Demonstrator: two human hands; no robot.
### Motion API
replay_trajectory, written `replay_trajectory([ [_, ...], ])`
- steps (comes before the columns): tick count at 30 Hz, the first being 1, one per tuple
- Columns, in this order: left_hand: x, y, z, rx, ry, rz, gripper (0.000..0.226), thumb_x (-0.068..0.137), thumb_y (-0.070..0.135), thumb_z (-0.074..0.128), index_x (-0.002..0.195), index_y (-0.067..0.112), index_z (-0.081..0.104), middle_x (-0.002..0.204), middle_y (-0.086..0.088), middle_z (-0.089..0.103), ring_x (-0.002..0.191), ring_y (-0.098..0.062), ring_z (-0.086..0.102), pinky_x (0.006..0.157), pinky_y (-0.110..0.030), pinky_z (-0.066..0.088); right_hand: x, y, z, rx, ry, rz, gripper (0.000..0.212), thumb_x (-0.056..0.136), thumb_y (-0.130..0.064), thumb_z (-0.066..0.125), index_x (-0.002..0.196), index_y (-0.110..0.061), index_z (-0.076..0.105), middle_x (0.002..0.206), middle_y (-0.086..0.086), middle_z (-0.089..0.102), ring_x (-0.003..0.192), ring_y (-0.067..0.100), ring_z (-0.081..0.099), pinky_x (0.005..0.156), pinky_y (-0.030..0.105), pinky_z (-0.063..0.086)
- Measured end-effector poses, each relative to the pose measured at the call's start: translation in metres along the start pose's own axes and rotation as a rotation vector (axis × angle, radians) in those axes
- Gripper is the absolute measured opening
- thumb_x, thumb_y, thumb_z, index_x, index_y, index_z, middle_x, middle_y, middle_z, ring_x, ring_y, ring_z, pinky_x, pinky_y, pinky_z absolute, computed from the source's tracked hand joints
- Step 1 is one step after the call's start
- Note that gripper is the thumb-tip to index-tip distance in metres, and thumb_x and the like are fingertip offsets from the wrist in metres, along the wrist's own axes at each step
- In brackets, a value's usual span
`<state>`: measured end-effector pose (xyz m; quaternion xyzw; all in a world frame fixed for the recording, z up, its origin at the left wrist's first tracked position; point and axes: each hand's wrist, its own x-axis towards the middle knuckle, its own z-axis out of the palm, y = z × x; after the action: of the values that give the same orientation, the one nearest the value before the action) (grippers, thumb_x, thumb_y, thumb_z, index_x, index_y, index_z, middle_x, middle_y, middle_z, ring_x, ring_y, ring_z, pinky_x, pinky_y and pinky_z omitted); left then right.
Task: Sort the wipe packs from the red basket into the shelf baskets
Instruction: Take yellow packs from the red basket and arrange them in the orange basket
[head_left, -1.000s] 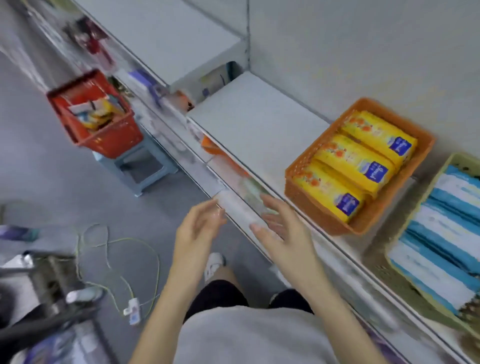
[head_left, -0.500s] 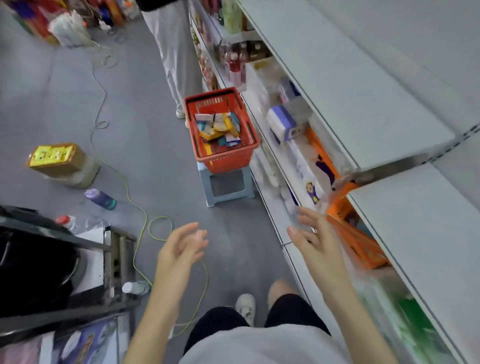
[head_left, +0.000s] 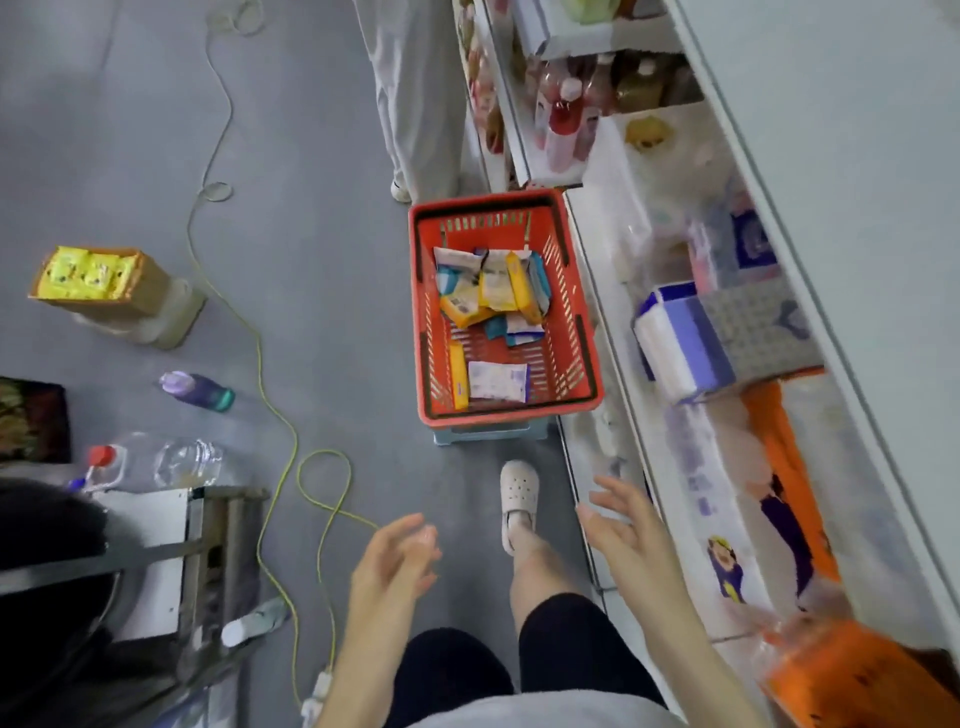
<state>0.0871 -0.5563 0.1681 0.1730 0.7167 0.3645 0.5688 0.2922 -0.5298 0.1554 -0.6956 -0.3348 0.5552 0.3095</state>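
Underfoot, grey aisle floor (head_left: 322, 260), yellow cable (head_left: 258, 358); white shelving (head_left: 857, 182) beside red basket (head_left: 415, 312).

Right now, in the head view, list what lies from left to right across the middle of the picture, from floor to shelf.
Yellow-topped cardboard box → purple plastic bottle lying on the floor → red plastic basket → blue-and-white soft pack on the shelf.

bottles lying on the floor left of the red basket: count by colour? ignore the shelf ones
purple bottle: 1
clear bottle with a red cap: 1
white-capped bottle, pale, by the metal frame: 1
Total: 3
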Motion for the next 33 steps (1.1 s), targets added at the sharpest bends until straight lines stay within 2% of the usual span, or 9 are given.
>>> replay_trajectory([
  [4,0.108,0.069,0.047,-0.023,0.048,0.067,0.025,0.079,0.035,0.069,0.100,0.022,0.062,0.105,-0.006,0.068,0.096,-0.016,0.065,0.078,-0.026,0.049,0.134,-0.048,0.014,-0.032,-0.041,0.000,0.033,0.088,-0.012,0.063,0.119,-0.023,0.056,0.115,0.001,0.060,0.098,0.006,0.061,0.077,0.016,0.047],
  [9,0.283,0.114,0.103,0.068,0.071,0.129,0.010,0.091,0.034,0.056,0.093,0.026,0.061,0.106,-0.003,0.068,0.100,-0.015,0.063,0.096,-0.036,0.048,0.311,-0.068,0.046,-0.035,-0.044,0.018,0.037,0.089,-0.025,0.062,0.125,-0.025,0.051,0.122,-0.002,0.057,0.101,0.004,0.058,0.074,0.016,0.045],
  [13,0.407,0.098,0.149,0.264,0.010,0.096,0.043,0.090,0.052,0.054,0.118,0.020,0.059,0.115,0.006,0.063,0.107,-0.010,0.057,0.093,-0.029,0.043,0.422,-0.042,0.080,-0.042,0.001,0.030,0.052,0.089,-0.036,0.060,0.137,-0.022,0.046,0.135,-0.003,0.053,0.119,0.009,0.053,0.095,0.026,0.044],
  [15,0.452,0.082,0.169,0.332,-0.022,0.068,0.047,0.092,0.052,0.050,0.121,0.017,0.058,0.117,0.004,0.063,0.110,-0.014,0.057,0.094,-0.032,0.045,0.458,-0.024,0.098,-0.041,0.022,0.031,0.054,0.092,-0.036,0.058,0.140,-0.020,0.042,0.137,-0.005,0.051,0.120,0.007,0.050,0.094,0.021,0.042],
  [18,0.500,0.063,0.192,0.375,-0.061,0.011,0.056,0.089,0.059,0.047,0.127,0.020,0.057,0.125,0.004,0.060,0.118,-0.017,0.054,0.104,-0.040,0.042,0.499,-0.002,0.120,-0.090,0.086,0.023,0.051,0.093,-0.035,0.056,0.140,-0.018,0.043,0.122,-0.010,0.054,0.111,0.007,0.054,0.091,0.025,0.048],
  [22,0.535,0.058,0.206,0.337,-0.007,-0.125,0.069,0.072,0.068,0.057,0.121,0.020,0.060,0.120,-0.004,0.064,0.111,-0.026,0.059,0.099,-0.045,0.046,0.526,0.017,0.136,-0.107,0.098,-0.012,0.037,0.094,-0.033,0.055,0.128,-0.019,0.055,0.111,-0.007,0.064,0.103,0.015,0.063,0.090,0.035,0.052],
  [27,0.549,0.057,0.224,0.228,-0.088,-0.168,0.026,0.084,0.047,0.066,0.084,0.025,0.052,0.095,0.002,0.068,0.087,-0.016,0.066,0.082,-0.034,0.054,0.538,0.024,0.139,0.018,0.016,0.036,0.019,0.093,-0.033,0.057,0.112,-0.035,0.055,0.098,-0.013,0.067,0.093,0.008,0.066,0.088,0.037,0.055],
  [29,0.547,0.058,0.226,0.131,-0.131,-0.196,0.014,0.089,0.033,0.065,0.093,0.025,0.055,0.097,0.000,0.069,0.084,-0.015,0.068,0.075,-0.031,0.058,0.537,0.021,0.133,0.115,-0.022,0.103,0.017,0.092,-0.036,0.057,0.109,-0.035,0.061,0.104,-0.005,0.071,0.096,0.013,0.068,0.089,0.041,0.055],
  [33,0.522,0.067,0.213,-0.061,-0.238,-0.245,0.028,0.092,0.016,0.061,0.120,0.017,0.057,0.102,-0.006,0.073,0.085,-0.021,0.072,0.065,-0.034,0.061,0.512,0.014,0.119,0.191,-0.076,0.158,0.035,0.086,-0.041,0.061,0.120,-0.033,0.061,0.110,-0.007,0.071,0.101,0.013,0.068,0.092,0.043,0.053],
])
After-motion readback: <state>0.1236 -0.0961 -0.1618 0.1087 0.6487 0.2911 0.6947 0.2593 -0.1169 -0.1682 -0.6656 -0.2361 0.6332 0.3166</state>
